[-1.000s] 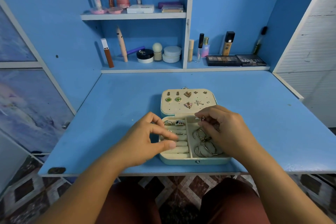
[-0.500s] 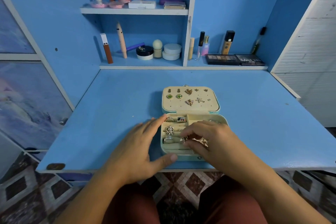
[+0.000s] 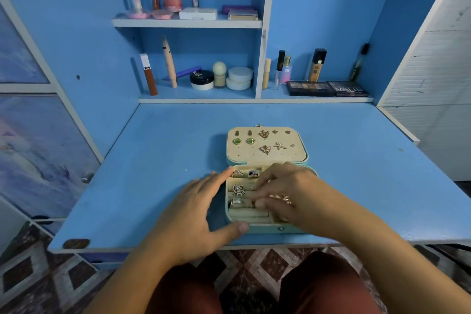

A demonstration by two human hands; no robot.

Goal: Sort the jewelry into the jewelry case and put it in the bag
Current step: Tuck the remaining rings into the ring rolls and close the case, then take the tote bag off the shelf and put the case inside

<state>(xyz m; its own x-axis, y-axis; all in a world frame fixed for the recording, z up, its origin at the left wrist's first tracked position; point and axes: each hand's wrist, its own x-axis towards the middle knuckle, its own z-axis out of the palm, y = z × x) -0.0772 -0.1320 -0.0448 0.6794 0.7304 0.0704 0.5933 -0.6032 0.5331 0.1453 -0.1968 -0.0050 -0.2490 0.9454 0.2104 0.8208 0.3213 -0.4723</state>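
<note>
A teal jewelry case (image 3: pixel 267 229) lies open near the desk's front edge. Its beige lid (image 3: pixel 267 158) holds several earrings. Rings sit in the left ring rolls: one plain (image 3: pixel 237 174), one with coloured stones (image 3: pixel 253 173), one spider-shaped (image 3: pixel 238 189). My right hand (image 3: pixel 293 194) reaches over the case's right half and hides it, its thumb and fingertips pinching a small gold ring (image 3: pixel 252 204) at the lower ring rolls. My left hand (image 3: pixel 193 211) rests against the case's left side, fingers straight, thumb on the front wall. No bag is in view.
The blue desk (image 3: pixel 153 173) ends just in front of the case. Shelves behind hold cosmetics: tubes (image 3: pixel 147 74), jars (image 3: pixel 239 78) and eyeshadow palettes (image 3: pixel 327 88). A white slatted wall (image 3: pixel 438 71) stands at the right, a cabinet door (image 3: pixel 38 148) at the left.
My right hand moved from the case's right compartment to the lower ring rolls with a ring pinched. My left hand straightened and settled against the case's left side.
</note>
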